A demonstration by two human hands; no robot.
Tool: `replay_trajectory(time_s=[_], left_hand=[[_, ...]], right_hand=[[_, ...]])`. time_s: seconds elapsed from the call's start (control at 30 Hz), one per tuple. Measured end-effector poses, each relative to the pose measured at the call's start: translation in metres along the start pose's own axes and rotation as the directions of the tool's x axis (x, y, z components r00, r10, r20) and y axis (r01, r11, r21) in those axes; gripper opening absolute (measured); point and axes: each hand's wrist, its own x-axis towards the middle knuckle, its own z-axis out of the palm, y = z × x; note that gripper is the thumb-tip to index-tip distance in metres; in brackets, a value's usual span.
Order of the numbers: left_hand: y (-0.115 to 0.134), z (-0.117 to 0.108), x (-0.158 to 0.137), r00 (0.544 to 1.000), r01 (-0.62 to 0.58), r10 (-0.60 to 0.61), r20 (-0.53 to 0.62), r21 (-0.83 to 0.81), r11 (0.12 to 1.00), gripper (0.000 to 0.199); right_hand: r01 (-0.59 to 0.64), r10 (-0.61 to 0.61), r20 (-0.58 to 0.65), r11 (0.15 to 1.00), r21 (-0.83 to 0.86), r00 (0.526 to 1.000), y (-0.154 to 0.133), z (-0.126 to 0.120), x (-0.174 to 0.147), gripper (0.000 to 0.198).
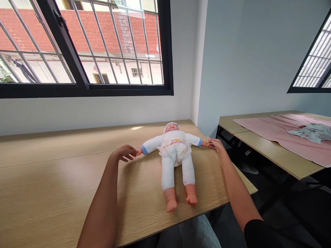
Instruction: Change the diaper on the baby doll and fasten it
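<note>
A baby doll (pixel 169 141) lies on its back on the wooden table (pixel 64 186), its feet toward me and its arms stretched out to both sides. It wears a white outfit with blue cuffs, a headband or cap, and a white diaper (pixel 176 151) around its hips. My left hand (pixel 125 152) pinches the doll's hand on the left side, with the other fingers loosely spread. On the opposite side my right hand (pixel 216 144) grips the doll's other hand between the fingertips.
To the right stands a second table (pixel 279 151) with a pink cloth (pixel 269 129) and folded patterned clothing (pixel 311 132) on it. A gap separates the two tables. A barred window (pixel 116 44) is in the wall behind. One shoe (pixel 248 168) shows on the floor.
</note>
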Motion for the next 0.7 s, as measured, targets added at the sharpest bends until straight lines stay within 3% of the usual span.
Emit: replay_trajectory(time_s=[0.3, 0.7], left_hand=[[-0.0051, 0.0010, 0.0095, 1.000, -0.020, 0.020, 0.001, 0.047, 0.999, 0.044], [-0.0033, -0.0011, 0.0019, 0.999, -0.038, 0.037, -0.024, -0.035, 0.999, 0.041]], right_hand=[[0.043, -0.043, 0.002, 0.999, -0.027, 0.999, 0.0050, 0.0002, 0.0007, 0.014], [0.176, -0.166, 0.072, 0.972, -0.157, 0.983, 0.0040, 0.0059, -0.0010, 0.023]])
